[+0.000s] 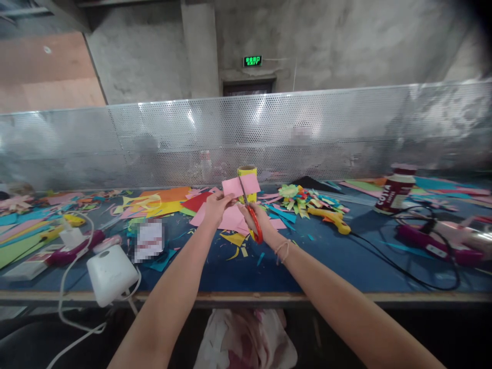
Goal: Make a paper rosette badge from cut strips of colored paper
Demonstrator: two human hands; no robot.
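Observation:
A piece of pink paper [231, 186] is held up over the table, its lower left edge pinched by my left hand [219, 207]. My right hand [258, 218] grips scissors [258, 233] with red-orange handles. Their dark blades point upward and cross the middle of the paper; whether they are spread or closed I cannot tell. Behind the paper stands a yellow roll [247, 170] with a cardboard core, partly covered. More pink sheets [232, 219] and a red piece of paper [197, 203] lie beneath and beside my hands.
Paper scraps are scattered over the blue table [238, 277]. At right are a yellow glue gun [332, 220] with a black cord, a dark red bottle [395, 189] and a purple power strip [421, 243]. At left sits a white charger [112, 274] with cables. A perforated metal screen [172, 148] closes the back.

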